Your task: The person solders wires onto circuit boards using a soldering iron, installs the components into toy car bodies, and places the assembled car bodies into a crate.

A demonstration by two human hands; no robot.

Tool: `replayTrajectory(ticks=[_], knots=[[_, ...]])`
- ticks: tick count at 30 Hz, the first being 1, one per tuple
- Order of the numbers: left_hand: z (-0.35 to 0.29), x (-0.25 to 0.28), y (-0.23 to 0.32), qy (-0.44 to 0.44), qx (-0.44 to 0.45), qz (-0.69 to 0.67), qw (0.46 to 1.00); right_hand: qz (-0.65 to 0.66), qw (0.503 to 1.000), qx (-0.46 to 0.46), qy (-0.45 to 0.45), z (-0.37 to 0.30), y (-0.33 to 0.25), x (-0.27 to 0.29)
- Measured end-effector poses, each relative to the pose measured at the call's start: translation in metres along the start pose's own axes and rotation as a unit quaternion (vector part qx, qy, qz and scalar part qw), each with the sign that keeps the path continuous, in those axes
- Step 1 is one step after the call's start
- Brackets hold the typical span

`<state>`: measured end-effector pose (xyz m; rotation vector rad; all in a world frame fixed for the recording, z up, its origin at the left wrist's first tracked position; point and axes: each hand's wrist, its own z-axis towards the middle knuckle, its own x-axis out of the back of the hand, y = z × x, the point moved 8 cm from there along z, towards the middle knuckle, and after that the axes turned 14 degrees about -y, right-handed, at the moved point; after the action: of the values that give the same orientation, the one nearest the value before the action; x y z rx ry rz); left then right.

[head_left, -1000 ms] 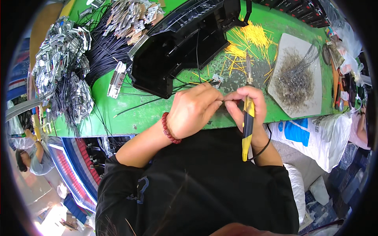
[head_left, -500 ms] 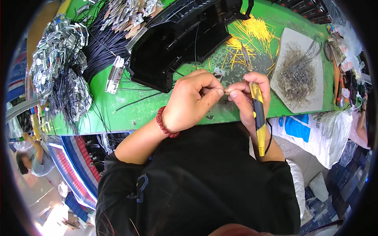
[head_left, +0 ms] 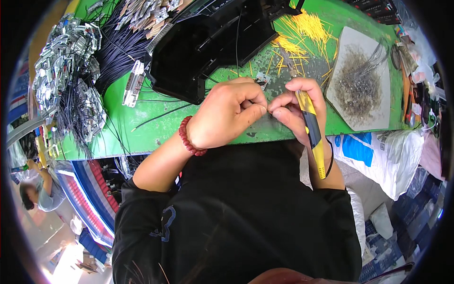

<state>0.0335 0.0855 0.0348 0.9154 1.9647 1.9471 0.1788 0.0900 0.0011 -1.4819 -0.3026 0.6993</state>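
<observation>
My left hand [head_left: 229, 112], with a red bead bracelet [head_left: 185, 137] at the wrist, is closed in a pinch over the bench's near edge. What its fingers hold is hidden. Close beside it, my right hand [head_left: 302, 110] grips a yellow and black soldering iron [head_left: 311, 125], its metal tip slanting up and away. Thumb and forefinger of that hand also pinch together, almost touching my left fingertips. Just beyond the fingers lies a small circuit board [head_left: 262, 80]. A large black plastic housing [head_left: 177, 71] with thin black wires stands ahead of my left hand.
Yellow sleeve pieces [head_left: 309, 28] lie scattered at the far right of the green bench [head_left: 161, 130]. A white board [head_left: 351, 45] bears dark clippings. Metal-cased parts with black wires [head_left: 66, 80] are heaped at left, near a single metal part [head_left: 134, 84]. Another person [head_left: 45, 189] sits far left.
Both hands have moved slightly away from me, fingertips still together. The soldering iron tilts a little more, its tip further left. The small brownish piece between the fingers no longer shows clearly.
</observation>
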Motion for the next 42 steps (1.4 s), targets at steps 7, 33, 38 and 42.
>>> replayTrajectory(ticks=[7,33,38,42], knots=[[0.002,-0.004,0.002,-0.031,0.000,0.023,0.999,-0.071,0.996,0.026,-0.041,0.001,-0.002,-0.006],[0.022,-0.003,-0.009,0.086,-0.044,0.284,0.954,-0.221,0.879,0.125,0.404,-0.123,-0.062,0.140],[0.023,-0.003,-0.012,0.091,-0.030,0.277,0.956,-0.264,0.867,0.075,0.416,-0.114,-0.056,0.154],[0.024,-0.003,-0.009,0.091,-0.044,0.263,0.959,-0.269,0.873,0.058,0.403,-0.111,-0.053,0.156]])
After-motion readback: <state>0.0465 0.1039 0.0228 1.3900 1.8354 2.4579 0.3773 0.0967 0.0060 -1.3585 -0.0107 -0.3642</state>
